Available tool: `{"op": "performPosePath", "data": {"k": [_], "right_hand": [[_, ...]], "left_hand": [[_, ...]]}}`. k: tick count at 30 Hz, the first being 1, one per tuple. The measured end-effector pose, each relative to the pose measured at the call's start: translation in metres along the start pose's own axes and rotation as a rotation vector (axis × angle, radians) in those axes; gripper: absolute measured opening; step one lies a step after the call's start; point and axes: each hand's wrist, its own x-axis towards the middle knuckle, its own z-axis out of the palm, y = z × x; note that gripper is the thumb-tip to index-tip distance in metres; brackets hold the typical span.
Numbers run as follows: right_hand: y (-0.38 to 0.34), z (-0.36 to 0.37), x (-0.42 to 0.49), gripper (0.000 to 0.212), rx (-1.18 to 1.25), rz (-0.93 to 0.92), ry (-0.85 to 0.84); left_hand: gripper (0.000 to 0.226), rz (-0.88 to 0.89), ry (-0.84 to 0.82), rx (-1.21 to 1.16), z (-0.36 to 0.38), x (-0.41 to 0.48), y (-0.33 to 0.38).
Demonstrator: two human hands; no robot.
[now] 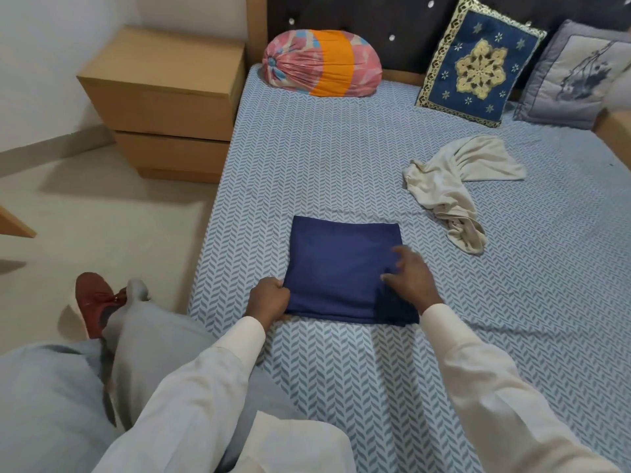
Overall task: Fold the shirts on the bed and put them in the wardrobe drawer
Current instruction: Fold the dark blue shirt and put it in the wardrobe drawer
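A navy blue shirt (338,264) lies folded into a neat square on the patterned blue bed (307,158), near its front edge. My left hand (268,298) grips the shirt's near left corner. Fingers spread, my right hand (409,278) rests flat on the shirt's right side. A cream shirt (454,186) lies crumpled on the bed, further back and to the right, apart from both hands.
A wooden bedside cabinet with two drawers (164,104) stands left of the bed. A pink and orange bolster (321,63), a blue patterned cushion (478,63) and a grey cushion (573,73) lean at the headboard. My legs and a red shoe (95,302) are at the lower left.
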Motion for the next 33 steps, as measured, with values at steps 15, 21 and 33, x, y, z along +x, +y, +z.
{"op": "performPosePath", "data": {"k": [15,21,33], "right_hand": [[-0.145,0.099,0.088,0.054,-0.494,-0.325,-0.301],[-0.180,0.115,0.116,0.049,-0.466,-0.311,-0.298],[-0.187,0.117,0.093,0.027,-0.052,-0.592,-0.264]], "left_hand": [[0.017,0.056,-0.012,-0.002,-0.007,0.003,-0.015],[0.017,0.037,0.043,0.007,-0.073,0.026,-0.022],[0.026,0.273,0.286,0.191,-0.109,0.033,-0.032]]}}
